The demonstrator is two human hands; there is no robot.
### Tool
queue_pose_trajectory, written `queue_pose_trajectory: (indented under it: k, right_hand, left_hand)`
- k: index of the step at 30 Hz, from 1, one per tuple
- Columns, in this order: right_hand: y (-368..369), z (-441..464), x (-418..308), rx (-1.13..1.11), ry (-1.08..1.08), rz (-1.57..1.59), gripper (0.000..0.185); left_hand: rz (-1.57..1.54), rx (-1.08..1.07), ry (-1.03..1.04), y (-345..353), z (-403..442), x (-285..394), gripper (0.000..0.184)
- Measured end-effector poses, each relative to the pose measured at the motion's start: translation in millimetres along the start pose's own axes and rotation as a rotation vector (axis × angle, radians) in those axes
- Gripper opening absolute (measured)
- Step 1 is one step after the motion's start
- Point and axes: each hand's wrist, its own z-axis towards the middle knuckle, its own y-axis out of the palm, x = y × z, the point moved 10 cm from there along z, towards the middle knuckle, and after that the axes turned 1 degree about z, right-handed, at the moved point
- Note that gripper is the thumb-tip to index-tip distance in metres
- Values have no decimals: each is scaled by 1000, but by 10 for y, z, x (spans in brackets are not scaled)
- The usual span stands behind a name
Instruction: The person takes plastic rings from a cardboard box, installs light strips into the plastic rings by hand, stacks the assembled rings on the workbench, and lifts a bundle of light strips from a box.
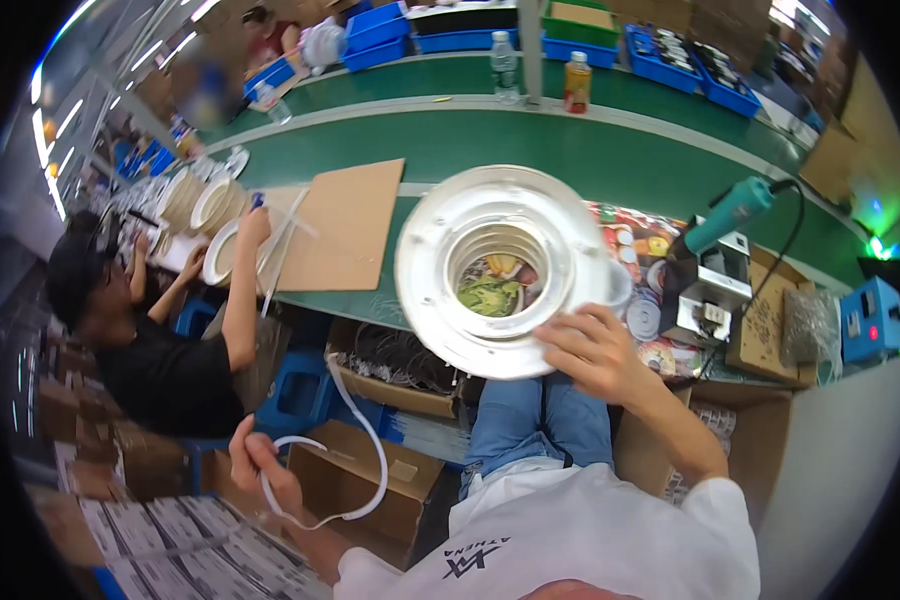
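Note:
My right hand (598, 355) grips the lower right rim of a white round ring-shaped housing (432, 270). Its wide flange faces up, and through the ribbed central opening a printed food-pattern sheet (625, 228) shows below. Down at the left, away from the bench, my left hand (266, 468) is closed around a white flexible strip (382, 465). The strip loops out to the right, and one length rises toward the bench edge. Where its upper end stops is hard to make out.
A co-worker (150, 360) sits at the left by several white rings (215, 205). Cardboard (345, 230) lies on the green bench (450, 140). To the right are a metal fixture with a teal tool (732, 215) and a blue box (873, 320). Open cartons (360, 480) stand below.

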Motion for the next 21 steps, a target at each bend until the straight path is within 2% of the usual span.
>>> queue_pose_trajectory:
  k: [1,3,5,6,8,9,11,12,13,15,19,21]
  right_hand:
    - [-89,-56,-63,-16,8,19,26]
    - [-284,-171,-206,-37,40,61,25]
    - [-494,-254,-314,-51,112,101,21]
    - [-560,-325,-342,-61,166,115,18]
    - [-741,-505,-367,84,221,119,14]
    - [-742,-580,-410,73,199,135,14]
    - [-960,-751,-373,272,240,79,22]
    - [-941,-754,-396,254,225,82,22]
    - [-984,-770,-396,321,239,69,23]
    - [-1003,-783,-394,383,252,45,23]
    - [-905,-810,-403,391,249,42,23]
    - [-861,-824,-376,345,247,70,25]
  left_hand:
    - [37,-39,-57,67,-2,23,23]
    - [-108,-162,-173,334,-75,-85,24]
    - [-58,-358,2,807,-214,7,25]
    - [-80,-544,-175,1076,-333,66,21]
    - [-332,-669,251,1507,-531,533,23]
    - [-302,-766,291,1711,-620,792,31]
    - [-113,-680,540,2000,-729,1366,38]
    - [-40,-629,642,2194,-832,1569,40]
    - [26,-665,654,2406,-889,1749,42]
    - [331,-535,817,2756,-991,2039,45]
    - [407,-420,754,3367,-1135,1956,45]
    - [458,-820,578,3819,-1249,1622,40]
